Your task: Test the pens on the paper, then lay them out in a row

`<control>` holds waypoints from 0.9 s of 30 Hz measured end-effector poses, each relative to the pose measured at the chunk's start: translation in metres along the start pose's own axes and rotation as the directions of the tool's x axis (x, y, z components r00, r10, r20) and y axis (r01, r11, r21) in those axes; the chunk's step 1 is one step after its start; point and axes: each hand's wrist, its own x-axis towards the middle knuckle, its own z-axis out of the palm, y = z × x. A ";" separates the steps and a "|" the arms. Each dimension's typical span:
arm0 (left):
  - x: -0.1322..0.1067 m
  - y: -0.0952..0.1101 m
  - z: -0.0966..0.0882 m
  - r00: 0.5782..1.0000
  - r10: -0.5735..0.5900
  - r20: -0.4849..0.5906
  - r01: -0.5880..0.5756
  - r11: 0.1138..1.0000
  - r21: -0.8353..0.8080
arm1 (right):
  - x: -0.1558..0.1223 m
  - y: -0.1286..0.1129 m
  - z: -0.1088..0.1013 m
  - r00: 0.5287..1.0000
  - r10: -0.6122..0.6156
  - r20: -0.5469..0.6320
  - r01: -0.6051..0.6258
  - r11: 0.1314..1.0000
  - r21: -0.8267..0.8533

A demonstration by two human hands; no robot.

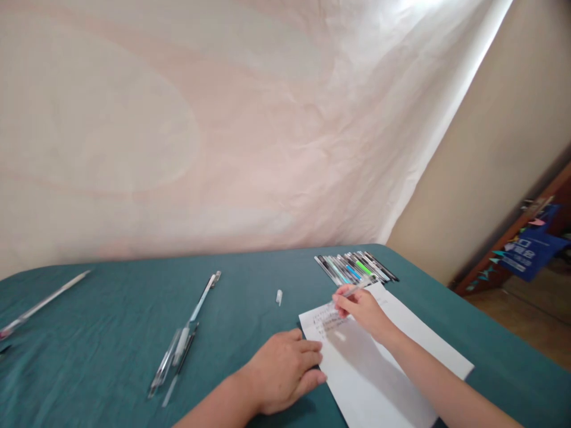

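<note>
A pen (pixel 355 288) with a pale, clear barrel is pinched in my right hand (pixel 363 308), its tip down near the top left part of a white sheet of paper (pixel 361 368). Small dark writing (pixel 328 320) covers that corner of the sheet; it is too blurred to read. My left hand (pixel 289 370) lies flat, fingers outstretched, with its fingertips on the paper's left edge. Above it on the cloth sits a small whitish pen cap (pixel 279 296), apart from both hands.
A row of several pens (pixel 352 267) lies beyond the paper. To the left are a few loose pens (pixel 181 345), and a long pale pen (pixel 44 303) rests farther left. All lie on a dark green tablecloth (pixel 241 315), before a pale hanging cloth (pixel 250 131).
</note>
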 end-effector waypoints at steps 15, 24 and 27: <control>0.002 0.002 -0.001 0.999 -0.027 0.021 0.026 0.999 0.023 | -0.044 0.006 0.014 0.998 -0.048 0.040 0.054 0.983 -0.178; 0.000 0.001 0.002 0.999 -0.034 0.015 0.034 0.999 0.043 | -0.049 0.004 0.019 0.996 -0.070 0.063 0.081 0.976 -0.203; 0.000 0.001 0.002 1.000 -0.017 0.025 0.016 0.998 0.055 | -0.049 0.006 0.019 0.994 -0.097 0.046 0.105 0.969 -0.224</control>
